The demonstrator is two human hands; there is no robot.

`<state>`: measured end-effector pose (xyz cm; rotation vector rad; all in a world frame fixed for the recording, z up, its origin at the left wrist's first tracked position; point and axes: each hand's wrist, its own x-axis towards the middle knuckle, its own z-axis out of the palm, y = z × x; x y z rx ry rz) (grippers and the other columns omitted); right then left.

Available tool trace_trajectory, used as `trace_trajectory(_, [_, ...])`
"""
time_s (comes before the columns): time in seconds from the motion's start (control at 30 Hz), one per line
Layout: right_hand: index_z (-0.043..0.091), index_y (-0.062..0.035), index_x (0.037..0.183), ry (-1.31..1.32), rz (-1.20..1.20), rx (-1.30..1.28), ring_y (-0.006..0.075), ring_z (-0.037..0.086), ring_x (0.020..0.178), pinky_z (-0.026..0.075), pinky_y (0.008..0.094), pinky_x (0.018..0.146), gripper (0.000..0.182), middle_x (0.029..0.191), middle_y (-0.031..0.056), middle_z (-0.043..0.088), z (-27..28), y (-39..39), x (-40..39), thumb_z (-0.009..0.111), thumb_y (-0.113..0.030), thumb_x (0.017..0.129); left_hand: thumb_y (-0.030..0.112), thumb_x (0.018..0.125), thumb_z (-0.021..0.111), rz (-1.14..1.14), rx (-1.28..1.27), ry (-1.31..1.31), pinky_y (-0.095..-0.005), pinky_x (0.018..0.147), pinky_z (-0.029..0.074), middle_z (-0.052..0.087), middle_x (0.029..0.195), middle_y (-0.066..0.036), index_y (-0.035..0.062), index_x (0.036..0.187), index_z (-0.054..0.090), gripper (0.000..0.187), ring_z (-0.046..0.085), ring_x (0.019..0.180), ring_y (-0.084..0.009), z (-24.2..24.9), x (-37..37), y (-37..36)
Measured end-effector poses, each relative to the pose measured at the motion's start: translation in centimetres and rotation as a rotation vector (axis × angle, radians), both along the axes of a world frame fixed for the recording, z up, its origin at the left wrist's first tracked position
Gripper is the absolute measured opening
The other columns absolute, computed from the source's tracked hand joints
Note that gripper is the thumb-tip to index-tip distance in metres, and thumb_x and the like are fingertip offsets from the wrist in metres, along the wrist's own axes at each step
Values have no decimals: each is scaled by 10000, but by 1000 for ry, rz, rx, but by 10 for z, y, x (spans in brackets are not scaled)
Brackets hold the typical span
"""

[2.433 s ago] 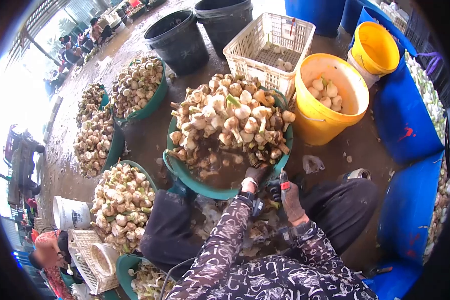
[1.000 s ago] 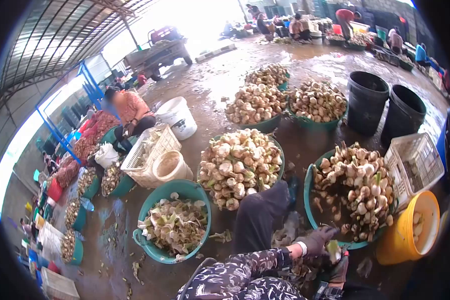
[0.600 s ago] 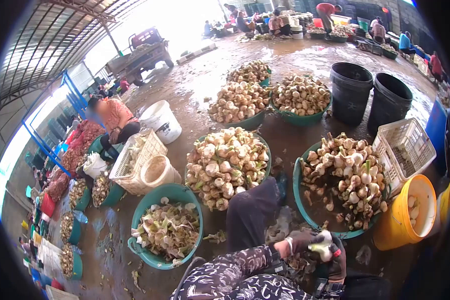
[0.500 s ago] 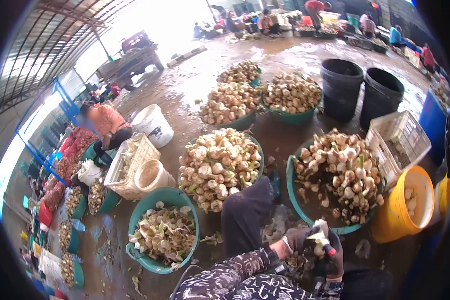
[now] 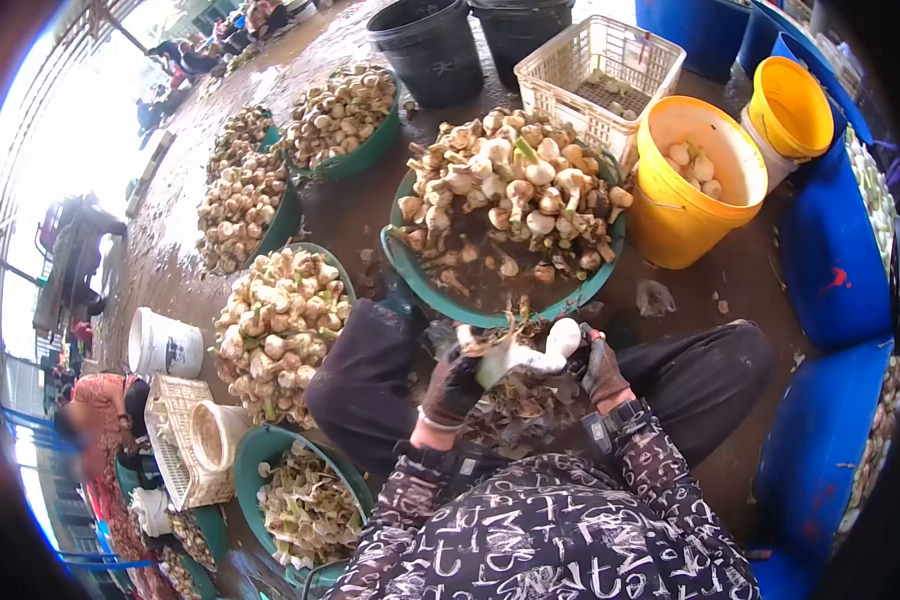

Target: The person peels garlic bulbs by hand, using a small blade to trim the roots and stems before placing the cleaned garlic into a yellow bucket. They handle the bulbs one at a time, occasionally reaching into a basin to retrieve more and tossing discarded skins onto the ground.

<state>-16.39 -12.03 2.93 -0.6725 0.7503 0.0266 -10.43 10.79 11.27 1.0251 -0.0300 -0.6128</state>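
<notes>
A garlic bulb (image 5: 564, 337), white and bare of dry skin, is between my hands over my lap. Its pale stem and loose peel (image 5: 518, 362) stretch leftwards into my left hand (image 5: 454, 386), whose gloved fingers are closed around them. Close against the bulb's right side, my right hand (image 5: 602, 370), also gloved, has its fingers curled at it; part of the grip is hidden. Below lies a heap of garlic skins (image 5: 520, 415) between my legs. Just beyond the hands stands a wide green tub (image 5: 402, 262) with untrimmed garlic (image 5: 530, 180) piled towards its far side.
At right is a yellow bucket (image 5: 660, 225) holding several white bulbs, near a white crate (image 5: 545, 92) and blue barrels (image 5: 835, 255). Tubs of garlic (image 5: 275, 335) stand at left, with a tub of peelings (image 5: 310, 500). A person (image 5: 100, 420) sits at far left.
The view has swung right and down. My hands have moved apart, drawing the garlic out between them; the red-tipped tool seen in my right hand no longer shows clearly.
</notes>
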Motion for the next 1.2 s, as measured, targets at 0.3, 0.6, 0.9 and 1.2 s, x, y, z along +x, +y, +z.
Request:
trace_trajectory(0.3, [589,-98,1111,-33,-39,294,169,607,662,484,264,496,396,867,49,657,-11,-17,2,377,-376,924,225,897,585,-85,206,1,-318,823,507,623,1038,-101,-21,1144,519,356,625,921,-233,32,14,24])
trace_trajectory(0.6, [599,-37,1070,-198,-56,-50,213,607,958,524,346,806,283,1043,87,627,11,-33,6,548,-246,885,501,787,628,-424,1339,-524,-410,806,469,645,998,-205,19,1071,613,560,598,944,-382,-54,62,-48])
trace_trajectory(0.9, [537,-2,1167,-552,-224,90,251,607,878,503,366,766,592,989,137,627,121,-119,38,439,-531,918,573,720,625,-440,1367,-362,-409,866,472,605,1089,-250,15,1053,647,651,589,1037,-362,-192,139,-125])
trace_trajectory(1.2, [598,-21,1066,-51,219,-453,111,554,815,468,245,690,292,883,18,592,7,-29,45,559,-269,919,342,791,694,-467,1031,-354,-306,771,490,687,976,-131,11,1059,648,428,647,828,-166,-59,104,-92])
